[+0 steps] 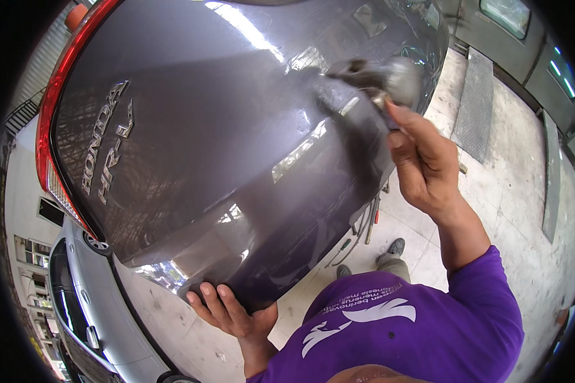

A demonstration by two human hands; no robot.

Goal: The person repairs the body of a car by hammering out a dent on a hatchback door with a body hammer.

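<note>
Both hands on raised grey tailgate (223, 127): left hand (233, 313) open, palm bracing lower edge to steady panel; right hand (425, 159) clenched around blurred polishing tool (390, 80) pressed to paint

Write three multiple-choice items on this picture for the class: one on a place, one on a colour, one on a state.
1. Where does the left hand rest?
A. on the lower edge of the car panel
B. on the floor
C. on the silver car

2. What colour is the shirt?
A. green
B. purple
C. white

3. How is the right hand?
A. open and empty
B. flat on the floor
C. closed on a grey pad

Answers: 1 A, fingers lie against the panel's edge; 2 B, sleeve and chest are purple; 3 C, fingers grip the pad against the panel.
</note>
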